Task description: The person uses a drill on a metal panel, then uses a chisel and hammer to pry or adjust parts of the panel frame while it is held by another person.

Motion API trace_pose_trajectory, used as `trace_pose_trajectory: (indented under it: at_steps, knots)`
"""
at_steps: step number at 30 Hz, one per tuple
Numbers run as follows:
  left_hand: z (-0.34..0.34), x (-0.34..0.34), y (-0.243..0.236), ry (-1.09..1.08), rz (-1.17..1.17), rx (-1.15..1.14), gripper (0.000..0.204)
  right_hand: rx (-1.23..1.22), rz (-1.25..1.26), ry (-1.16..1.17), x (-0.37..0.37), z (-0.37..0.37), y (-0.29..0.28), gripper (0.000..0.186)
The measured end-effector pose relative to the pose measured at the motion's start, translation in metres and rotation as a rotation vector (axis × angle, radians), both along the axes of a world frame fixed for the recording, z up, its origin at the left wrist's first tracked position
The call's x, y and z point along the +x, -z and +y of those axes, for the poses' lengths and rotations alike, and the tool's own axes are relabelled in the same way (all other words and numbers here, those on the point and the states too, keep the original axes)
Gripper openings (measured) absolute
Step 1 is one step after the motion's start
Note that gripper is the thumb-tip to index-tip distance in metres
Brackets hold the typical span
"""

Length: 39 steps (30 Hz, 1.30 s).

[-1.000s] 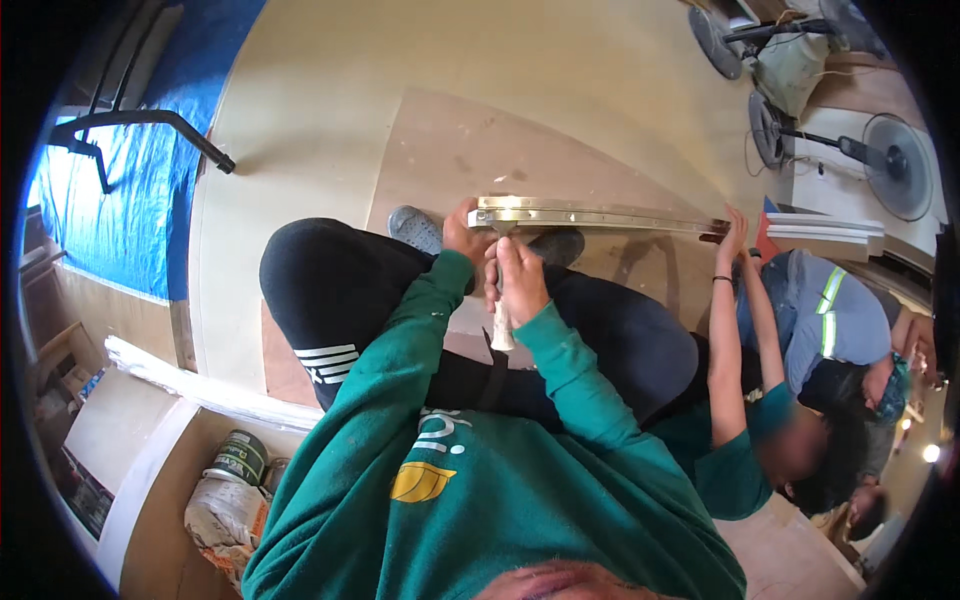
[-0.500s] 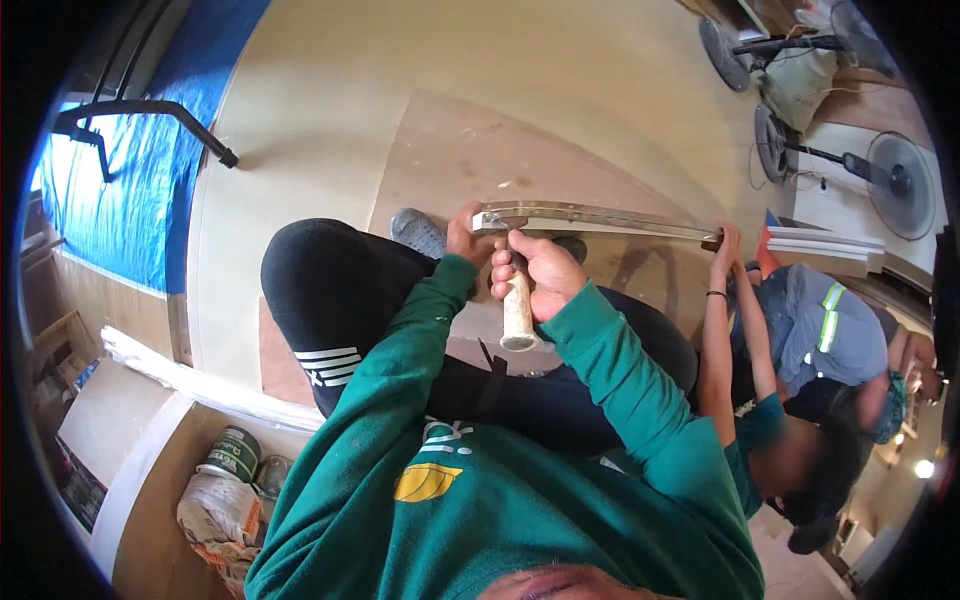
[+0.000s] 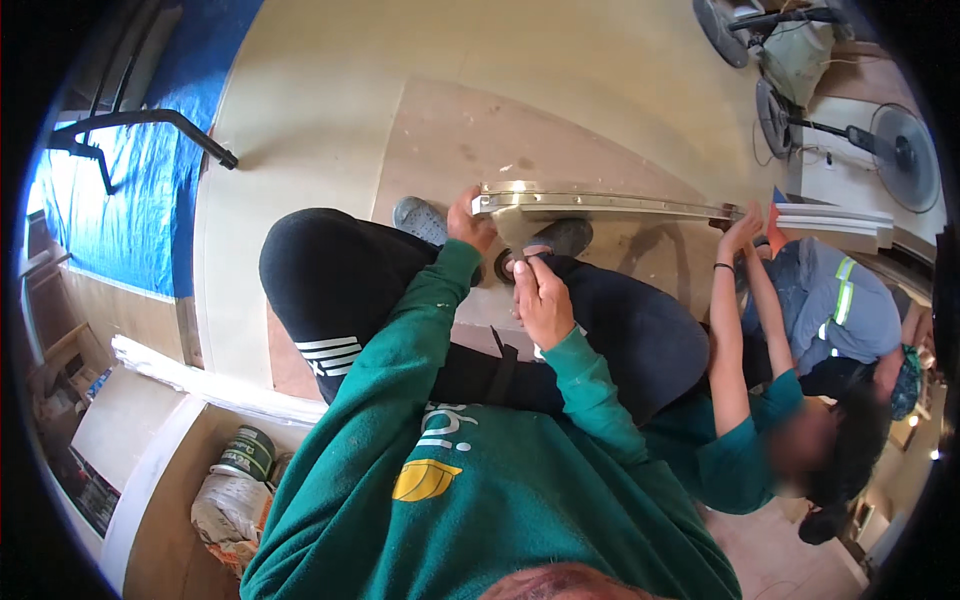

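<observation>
A long narrow white strip with a shiny metal rail along it [image 3: 600, 200] spans from my left hand [image 3: 470, 220] rightward to a co-worker's hands [image 3: 738, 232]. The fingers of my left hand are wrapped round its left end. Below that end, my right hand [image 3: 543, 305] closes on a hand tool with a flat, blade-like end [image 3: 511, 230]. Its blade points up to the strip's underside; whether it touches I cannot tell. The handle is mostly hidden by my fingers.
Pedestal fans [image 3: 900, 155] stand at the right, near stacked white boards [image 3: 835, 218] and a bending person in grey [image 3: 850, 300]. A blue tarp [image 3: 150, 220] and black bent metal tube [image 3: 185, 122] are on the left. A tub [image 3: 245, 452] sits lower left.
My right hand has turned, so the tool's pale handle no longer shows. The strip's right end and the co-worker's hands have shifted slightly right and up.
</observation>
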<state>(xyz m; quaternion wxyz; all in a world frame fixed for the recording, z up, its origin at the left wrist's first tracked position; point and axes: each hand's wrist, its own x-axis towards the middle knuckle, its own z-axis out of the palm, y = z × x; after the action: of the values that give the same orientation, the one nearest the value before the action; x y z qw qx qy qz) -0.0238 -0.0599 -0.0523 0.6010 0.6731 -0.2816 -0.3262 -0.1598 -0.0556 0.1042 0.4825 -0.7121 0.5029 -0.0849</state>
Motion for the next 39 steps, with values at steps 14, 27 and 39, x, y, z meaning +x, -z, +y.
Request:
trace_pose_trajectory:
  at_steps: [14,27,39]
  knots:
    - [0.0,-0.003,0.057,-0.118,0.904,-0.159,0.04,-0.194,0.007,-0.145,0.019,-0.003,0.002,0.031]
    - [0.003,0.005,0.036,0.073,-0.056,0.242,0.075,-0.217,-0.002,-0.168,0.038,-0.002,0.009,0.028]
    - [0.001,0.001,0.021,0.096,-0.303,0.29,0.059,-0.197,0.009,-0.184,0.022,-0.005,0.019,0.027]
